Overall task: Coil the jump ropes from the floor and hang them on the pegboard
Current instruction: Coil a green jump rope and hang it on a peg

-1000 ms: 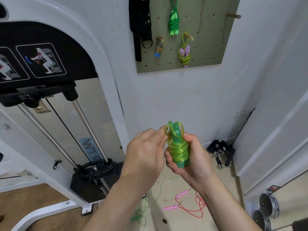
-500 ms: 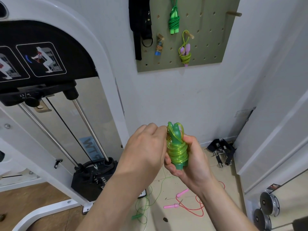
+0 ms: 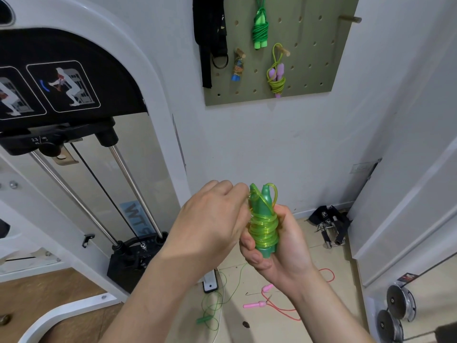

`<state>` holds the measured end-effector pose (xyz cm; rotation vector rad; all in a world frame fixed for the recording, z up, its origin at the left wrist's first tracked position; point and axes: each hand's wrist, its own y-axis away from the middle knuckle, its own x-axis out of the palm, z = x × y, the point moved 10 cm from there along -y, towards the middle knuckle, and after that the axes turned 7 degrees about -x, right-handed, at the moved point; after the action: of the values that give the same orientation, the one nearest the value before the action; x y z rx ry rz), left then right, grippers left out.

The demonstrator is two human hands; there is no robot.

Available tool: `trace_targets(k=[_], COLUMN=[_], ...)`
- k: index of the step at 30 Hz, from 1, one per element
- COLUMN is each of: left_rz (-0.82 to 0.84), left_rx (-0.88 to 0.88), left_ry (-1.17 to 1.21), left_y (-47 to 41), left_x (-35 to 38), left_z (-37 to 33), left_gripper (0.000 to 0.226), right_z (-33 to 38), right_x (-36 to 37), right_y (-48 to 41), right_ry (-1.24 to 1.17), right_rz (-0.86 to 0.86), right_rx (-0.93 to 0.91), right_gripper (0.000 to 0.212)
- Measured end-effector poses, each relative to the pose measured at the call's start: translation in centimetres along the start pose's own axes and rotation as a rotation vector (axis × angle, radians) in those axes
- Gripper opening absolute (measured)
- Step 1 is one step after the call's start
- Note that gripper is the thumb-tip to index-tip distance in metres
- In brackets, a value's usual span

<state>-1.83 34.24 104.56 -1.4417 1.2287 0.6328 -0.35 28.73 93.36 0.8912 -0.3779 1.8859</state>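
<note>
My right hand (image 3: pixel 279 246) grips a green jump rope bundle (image 3: pixel 263 224), its two handles upright and the translucent cord wound round them. My left hand (image 3: pixel 212 219) pinches the cord's loop at the top left of the bundle. On the wall above hangs the olive pegboard (image 3: pixel 309 78), carrying a coiled bright green rope (image 3: pixel 260 28), a yellow-green rope with purple handles (image 3: pixel 277 73) and a small multicoloured coil (image 3: pixel 238 66). A bare peg (image 3: pixel 351 19) sticks out at the upper right. On the floor lie a pink-handled red rope (image 3: pixel 262 302) and a thin green rope (image 3: pixel 212 308).
A white cable machine (image 3: pixel 81 149) with steel guide rods fills the left. Black straps (image 3: pixel 210 38) hang at the pegboard's left edge. Black attachments (image 3: pixel 330 224) lie by the wall, a power strip (image 3: pixel 210 282) on the tiles, weight plates (image 3: pixel 398 308) at the lower right.
My left hand has drawn the cord's loop slightly at the top of the bundle. My right hand has kept its hold, and the view has shifted down a little.
</note>
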Motion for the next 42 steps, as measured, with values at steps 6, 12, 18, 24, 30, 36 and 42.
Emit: trace_targets(k=[6, 12, 18, 24, 30, 36, 42], left_rz=[-0.108, -0.15, -0.173, -0.06, -0.046, -0.096, -0.061], left_rx=[-0.012, -0.105, -0.161, -0.196, -0.288, -0.409, -0.519], left_ry=[0.134, 0.325, 0.403, 0.68, 0.827, 1.047, 1.377], left_y=[0.1, 0.6, 0.6, 0.8, 0.6, 0.8, 1.0], left_x=[-0.7, -0.4, -0.4, 0.3, 1.0, 2.1, 3.4], left_z=[0.5, 1.1, 1.5, 1.5, 2.6, 3.7, 4.3], left_gripper=[0.033, 0.035, 0.037, 0.038, 0.036, 0.04, 0.021], right_z=[-0.2, 0.4, 0.3, 1.4, 3.2, 5.2, 6.0], right_x=[0.6, 0.7, 1.0, 0.6, 1.5, 1.0, 0.3], right_y=[0.2, 0.0, -0.1, 0.0, 0.2, 0.6, 0.7], right_ry=[-0.035, 0.004, 0.029, 0.189, 0.309, 0.56, 0.631], right_rz=[0.02, 0.017, 0.047, 0.023, 0.069, 0.033, -0.014], right_rx=[0.008, -0.043, -0.062, -0.125, -0.276, -0.4, -0.449], right_gripper=[0.04, 0.038, 0.04, 0.033, 0.031, 0.027, 0.023])
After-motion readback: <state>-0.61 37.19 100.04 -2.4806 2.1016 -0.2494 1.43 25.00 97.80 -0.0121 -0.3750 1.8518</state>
